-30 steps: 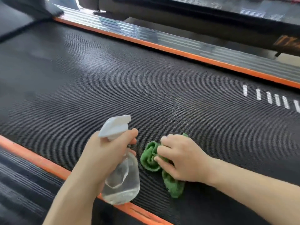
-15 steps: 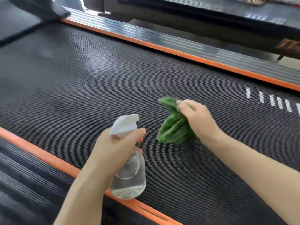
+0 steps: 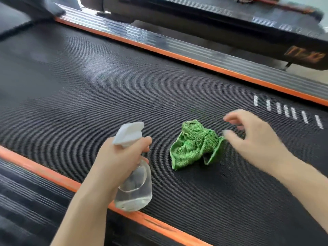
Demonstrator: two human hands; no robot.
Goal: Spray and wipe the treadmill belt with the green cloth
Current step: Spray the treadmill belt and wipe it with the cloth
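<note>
On treadmill belt, left to right: left hand gripping spray bottle, finger on trigger; green cloth, 1 item, crumpled, lying loose; right hand beside it, fingers spread, holding nothing. Risk: bunched cloth wipes unevenly, likely leaving streaks.

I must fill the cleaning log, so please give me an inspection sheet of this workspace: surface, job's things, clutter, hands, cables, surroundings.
Surface: black textured treadmill belt with a paler patch far left; orange side strips.
Job's things: green cloth lies crumpled on the belt; spray bottle, clear, part filled.
Clutter: nothing seen.
Hands: left hand grips the bottle; right hand is open beside the cloth, blurred.
Cables: nothing seen.
Surroundings: second machine beyond the far rail.
</note>
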